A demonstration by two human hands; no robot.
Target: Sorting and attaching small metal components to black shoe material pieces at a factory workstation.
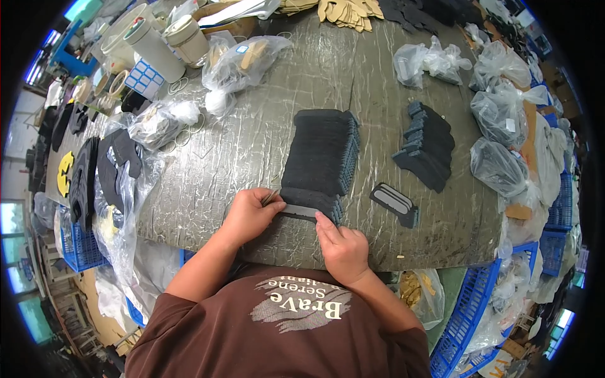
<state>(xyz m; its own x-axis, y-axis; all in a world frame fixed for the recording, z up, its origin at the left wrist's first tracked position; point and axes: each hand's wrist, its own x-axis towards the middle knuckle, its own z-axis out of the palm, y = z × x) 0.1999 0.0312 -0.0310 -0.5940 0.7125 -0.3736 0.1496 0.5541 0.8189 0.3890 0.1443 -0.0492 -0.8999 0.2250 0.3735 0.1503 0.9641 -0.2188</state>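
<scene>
At the near edge of the grey, crinkled, foil-like desk (252,145), the left hand (249,214) is closed around a thin pencil-like tool whose tip shows above the fingers, while the right hand (340,247) presses its fingertips flat onto a narrow grey strip (300,211) lying on the front piece of a long fanned row of flat black foam pieces (321,157). That row is overlapped like shingles, so a sideways nudge from either wrist could probably push the front pieces out of line or off the desk's near edge, which lies just below both hands. The strip itself looks light and could likely slip askew if the pressing fingers lift unevenly. Just to the right lie a small black-and-grey finished piece (396,203) and a second fanned stack of dark pieces (427,146), near enough to be brushed by the right forearm. Clear plastic bags (501,110) crowd the right rim, and more bags and white cylindrical containers (157,47) fill the far left, leaving little spare room.
</scene>
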